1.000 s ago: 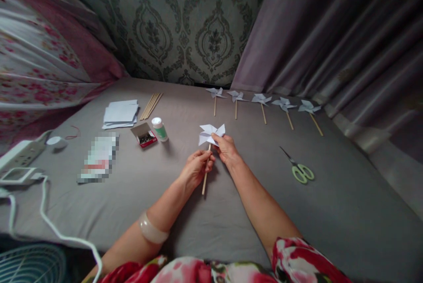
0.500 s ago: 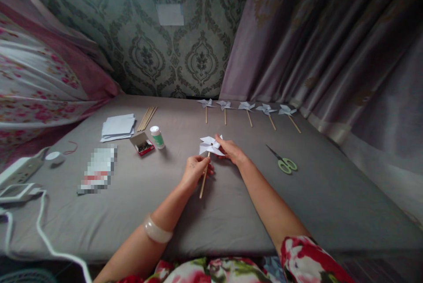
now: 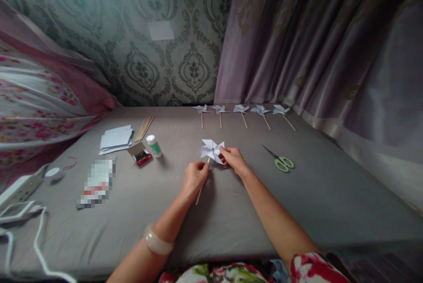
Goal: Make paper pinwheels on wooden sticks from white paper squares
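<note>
White paper for the pinwheel (image 3: 207, 151), held over the grey cloth (image 3: 244, 230) between the fingers of both hands, with the blades just above the left fingers and just beside the right ones. Clamped on the wooden stick (image 3: 198, 195), close below the blades, by the left hand (image 3: 195, 177); pinched at the nearest blade by the right hand (image 3: 233, 159), thumb in front, other fingers partly hidden behind. For good handling, in judgement: grip the stick firmly with the left fingers, so as to prevent twisting; touch only the blade's outer part with the right fingertips, without flattening a fold or dragging the paper against the small dark pin (image 3: 213, 148) at the centre. Beyond the left fingers, off to the left: a small red box (image 3: 145, 162) with lid raised, and inside it a jumble of small dark pieces, probably pins. Just right of that, nearer the fingers: an upright white bottle (image 3: 153, 146) with green label, cap on, contents impossible to tell. Well left of the left fingers: a packet (image 3: 98, 181), too pixelated for telling what is inside.
</note>
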Demonstrator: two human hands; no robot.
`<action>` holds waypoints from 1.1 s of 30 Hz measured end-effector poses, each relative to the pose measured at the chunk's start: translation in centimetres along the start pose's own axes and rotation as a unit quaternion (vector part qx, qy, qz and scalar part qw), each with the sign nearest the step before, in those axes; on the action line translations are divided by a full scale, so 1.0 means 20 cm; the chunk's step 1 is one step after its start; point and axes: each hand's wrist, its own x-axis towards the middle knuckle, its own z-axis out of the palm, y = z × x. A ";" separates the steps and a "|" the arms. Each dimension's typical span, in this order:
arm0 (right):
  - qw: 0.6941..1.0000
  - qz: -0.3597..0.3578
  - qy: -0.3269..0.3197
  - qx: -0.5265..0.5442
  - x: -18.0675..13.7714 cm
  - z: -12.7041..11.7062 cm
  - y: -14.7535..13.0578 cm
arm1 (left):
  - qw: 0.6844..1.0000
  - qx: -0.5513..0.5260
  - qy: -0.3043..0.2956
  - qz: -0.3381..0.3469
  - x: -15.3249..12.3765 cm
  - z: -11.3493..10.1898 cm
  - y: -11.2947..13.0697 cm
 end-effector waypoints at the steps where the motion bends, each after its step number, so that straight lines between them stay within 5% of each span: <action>1: 1.000 -0.001 0.004 -0.015 0.00 0.00 0.01 | 0.999 0.045 0.014 0.025 0.00 -0.01 0.00; 7: 0.990 -0.047 0.064 -0.118 0.02 -0.08 0.03 | 0.972 0.189 0.064 0.125 -0.01 -0.06 -0.04; 11: 0.951 -0.202 0.108 -0.209 0.03 -0.10 0.02 | 0.957 0.246 0.092 0.123 0.03 -0.11 -0.05; 14: 0.918 -0.282 0.080 -0.269 0.05 -0.06 0.02 | 0.943 0.274 0.116 0.148 0.08 -0.12 -0.02; 22: 0.893 -0.219 0.026 -0.393 0.06 0.03 0.03 | 0.938 0.312 0.072 0.134 0.19 0.00 0.00; 33: 0.882 -0.223 0.013 -0.415 0.05 0.02 0.07 | 0.938 0.309 0.071 0.139 0.23 0.02 -0.04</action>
